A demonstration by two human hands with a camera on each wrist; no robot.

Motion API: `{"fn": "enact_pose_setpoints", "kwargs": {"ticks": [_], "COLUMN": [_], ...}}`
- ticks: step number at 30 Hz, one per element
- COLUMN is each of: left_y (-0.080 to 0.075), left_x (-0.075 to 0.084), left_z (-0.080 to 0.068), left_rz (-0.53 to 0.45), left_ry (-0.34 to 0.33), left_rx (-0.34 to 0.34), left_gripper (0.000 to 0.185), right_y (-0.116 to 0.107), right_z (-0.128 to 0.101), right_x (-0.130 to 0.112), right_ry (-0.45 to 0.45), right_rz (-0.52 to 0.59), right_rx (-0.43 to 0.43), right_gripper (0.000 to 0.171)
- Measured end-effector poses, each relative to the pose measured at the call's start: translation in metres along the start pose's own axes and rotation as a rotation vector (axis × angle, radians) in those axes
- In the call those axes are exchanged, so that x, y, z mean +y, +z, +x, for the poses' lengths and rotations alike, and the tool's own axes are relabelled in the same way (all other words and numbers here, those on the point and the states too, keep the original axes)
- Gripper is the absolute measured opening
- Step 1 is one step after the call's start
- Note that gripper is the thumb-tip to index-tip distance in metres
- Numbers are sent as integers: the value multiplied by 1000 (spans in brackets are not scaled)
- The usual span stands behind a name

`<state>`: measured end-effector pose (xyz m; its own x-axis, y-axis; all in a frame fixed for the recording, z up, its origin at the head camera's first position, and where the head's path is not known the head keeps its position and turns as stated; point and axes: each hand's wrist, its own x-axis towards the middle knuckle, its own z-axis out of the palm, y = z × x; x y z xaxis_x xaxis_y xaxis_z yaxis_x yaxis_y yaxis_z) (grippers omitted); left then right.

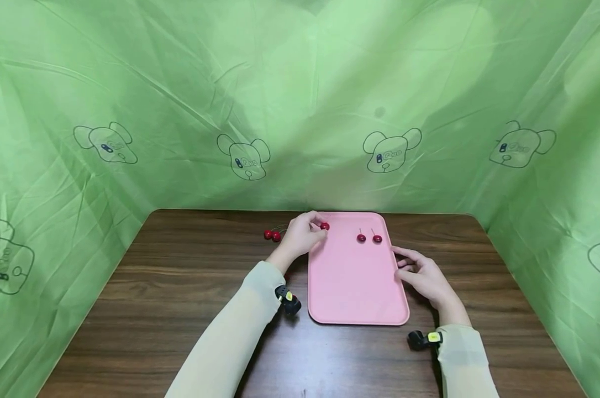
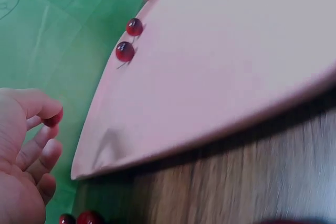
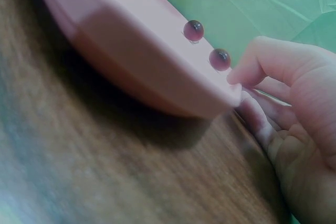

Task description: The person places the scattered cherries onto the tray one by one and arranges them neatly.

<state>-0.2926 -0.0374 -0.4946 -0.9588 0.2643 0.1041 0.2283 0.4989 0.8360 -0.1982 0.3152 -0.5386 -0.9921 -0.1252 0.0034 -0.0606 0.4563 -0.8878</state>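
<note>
Right hand [image 1: 424, 276] rests fingers on flat pink plastic tray's [image 1: 354, 287] edge; left hand [image 1: 302, 235] pinches small glossy red cherry [image 1: 325, 226] over it.

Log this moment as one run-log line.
left hand: pinches cherry over tray | right hand: touches tray edge | on tray: two cherries | on table: cherry pair

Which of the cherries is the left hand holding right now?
The single cherry at the tray's far left corner, pinched in the left hand. Two others lie loose on the tray; another pair sits on the table.
</note>
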Motion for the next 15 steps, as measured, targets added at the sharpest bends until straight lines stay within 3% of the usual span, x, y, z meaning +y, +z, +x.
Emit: {"fn": "enact_pose_setpoints", "kwargs": {"ticks": [15], "left_y": [37], "left_x": [4], "left_z": [6], "left_rz": [-22], "left_ry": [-36], "left_rx": [65], "left_gripper": [22], "right_y": [-2], "right_z": [1], "right_x": [2], "right_ry": [12], "right_rz": [-22], "right_rx": [-10], "right_gripper": [64]}}
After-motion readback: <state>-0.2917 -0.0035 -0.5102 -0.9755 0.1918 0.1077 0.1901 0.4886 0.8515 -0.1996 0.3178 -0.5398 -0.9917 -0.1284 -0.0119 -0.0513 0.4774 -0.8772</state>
